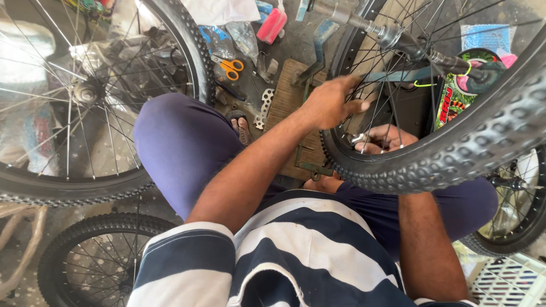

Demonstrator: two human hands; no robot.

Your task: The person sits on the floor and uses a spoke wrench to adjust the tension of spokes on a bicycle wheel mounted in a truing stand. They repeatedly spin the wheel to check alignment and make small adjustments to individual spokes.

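My left hand grasps the spokes of the knobby-tyred wheel. My right hand, behind the spokes, pinches a small metal tool at the rim

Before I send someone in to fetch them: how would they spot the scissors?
Start at the big spoked wheel on the left and follow its tyre to the right-hand edge. On the floor just beyond, above the person's knee, lie the scissors, the only thing there with bright orange handles.
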